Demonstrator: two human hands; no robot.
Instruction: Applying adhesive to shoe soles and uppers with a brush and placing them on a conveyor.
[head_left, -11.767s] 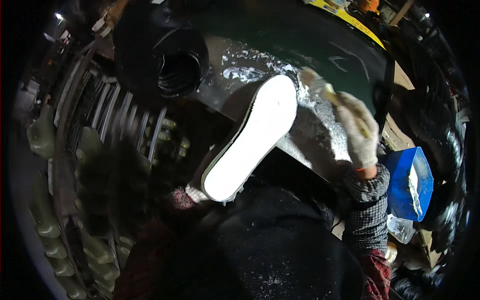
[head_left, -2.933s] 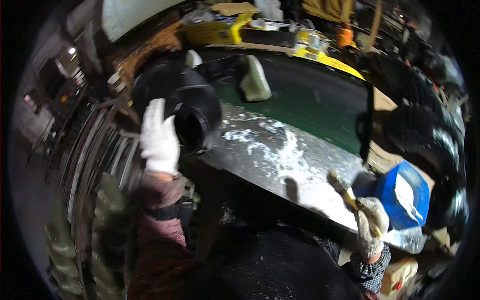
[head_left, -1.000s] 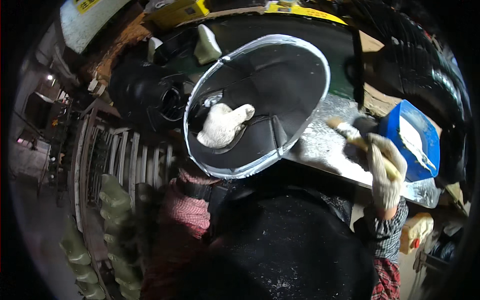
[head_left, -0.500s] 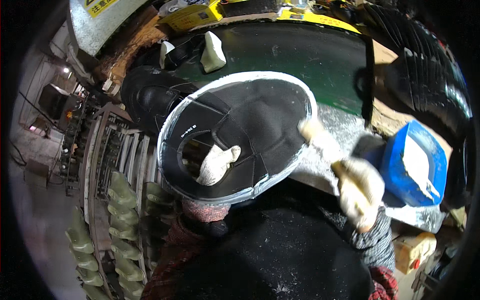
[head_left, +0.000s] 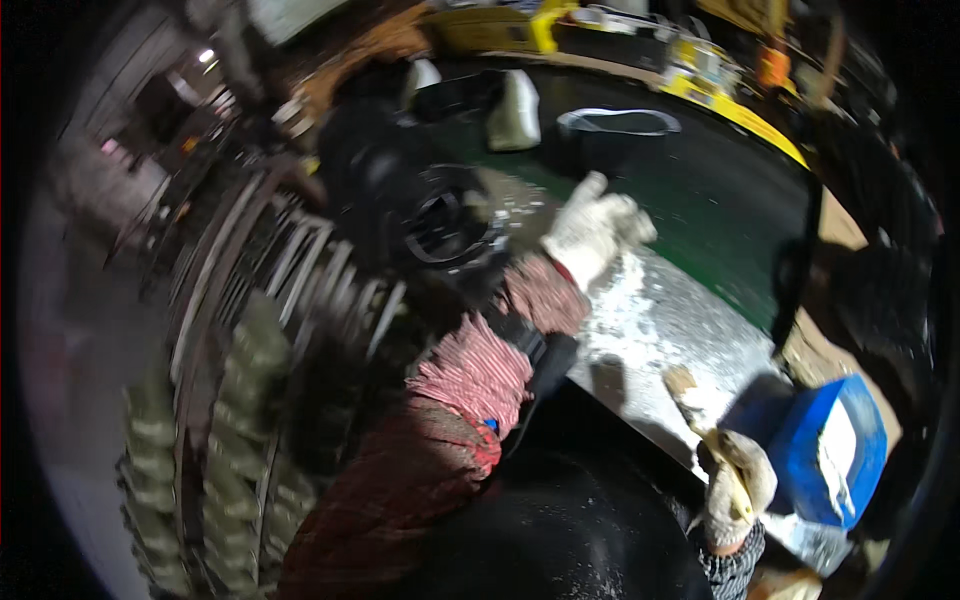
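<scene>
My left hand, in a white knit glove, reaches over the near edge of the green conveyor belt with its fingers apart and nothing in them. Beyond its fingertips a black shoe upper with a white-coated rim rests on the belt. Low on the right, my gloved right hand is closed round a brush, whose tan, white-smeared head points up and left. Close beside that hand stands a blue container with white paste inside and on its wall.
White smears cover the grey metal plate. A pile of black uppers lies left of my left hand, near a pale foot-shaped form. Racks of olive shoe lasts stand at the left. Yellow boxes line the far edge.
My left hand has let go of the white-rimmed upper, which now sits farther off on the belt. My right hand has drawn back lower with the brush. The view has shifted.
</scene>
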